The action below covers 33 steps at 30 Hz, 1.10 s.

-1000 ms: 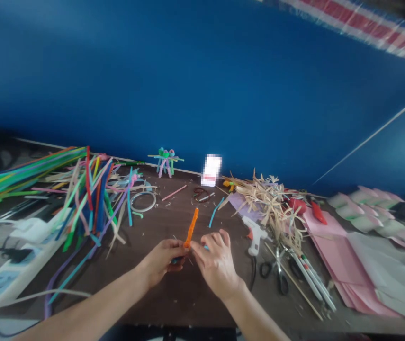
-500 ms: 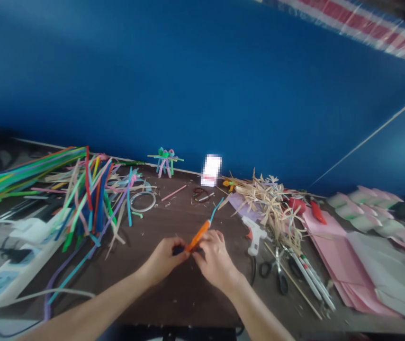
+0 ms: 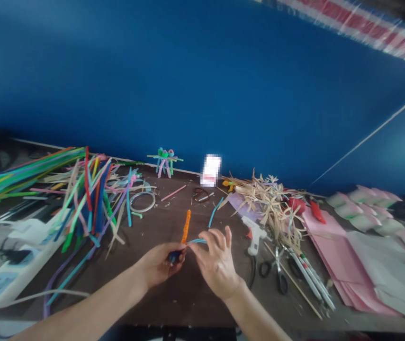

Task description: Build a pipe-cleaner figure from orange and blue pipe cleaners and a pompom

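Observation:
My left hand is closed around the base of an upright orange pipe cleaner piece, which looks coiled or ridged. A dark blue part shows between the same fingers; its shape is mostly hidden. Thumb and index finger of my right hand pinch at a thin light blue pipe cleaner, whose left end meets the orange piece at the left fingertips. The other right fingers are raised. Beyond the hands, a separate short blue pipe cleaner lies on the dark table.
Bundles of coloured pipe cleaners and a power strip are on the left. To the right lie a glue gun, scissors, dried straw-like strips and pink sheets. A lit phone-like screen leans at the back.
The orange piece has swung from a rightward slant to nearly upright. My right hand has moved off it onto the light blue pipe cleaner, with its fingers lifting.

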Available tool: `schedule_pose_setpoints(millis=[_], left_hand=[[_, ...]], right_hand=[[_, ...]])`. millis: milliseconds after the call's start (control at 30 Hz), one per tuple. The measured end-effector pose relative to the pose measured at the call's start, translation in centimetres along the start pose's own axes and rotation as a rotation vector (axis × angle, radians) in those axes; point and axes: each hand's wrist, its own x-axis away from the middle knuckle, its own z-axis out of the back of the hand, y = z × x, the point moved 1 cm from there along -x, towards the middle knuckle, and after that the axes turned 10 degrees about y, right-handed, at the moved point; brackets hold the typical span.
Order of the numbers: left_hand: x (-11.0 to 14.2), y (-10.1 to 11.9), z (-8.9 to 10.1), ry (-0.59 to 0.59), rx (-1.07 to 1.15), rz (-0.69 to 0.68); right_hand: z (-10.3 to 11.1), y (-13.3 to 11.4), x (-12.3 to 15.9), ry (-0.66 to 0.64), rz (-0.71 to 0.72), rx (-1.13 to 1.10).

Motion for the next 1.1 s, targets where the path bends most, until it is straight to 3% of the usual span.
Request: schedule_pose_setpoints(millis=[267,433,733,900,1100], left_hand=[[0.8,-0.1,-0.5,-0.033,0.005,0.23],[1.0,-0.1,-0.4,-0.048,-0.013,0.21],[0.6,-0.3,0.1,-0.128,-0.255,-0.21],[0.8,-0.2,-0.1,-0.121,-0.394,-0.363],[0.3,-0.2,-0.1,-0.092,-0.601,-0.706]], right_hand=[[-0.6,1.1,0.0,0.052,0.166,-0.028],[-0.3,1.3,-0.4,0.058,0.225,-0.068],[0.1,1.6,-0.9,-0.099,0.214,-0.169],[0.0,1.2,-0.8,-0.149,-0.005,-0.247],[-0.3,0.5,-0.7,-0.203,-0.307,-0.36]])
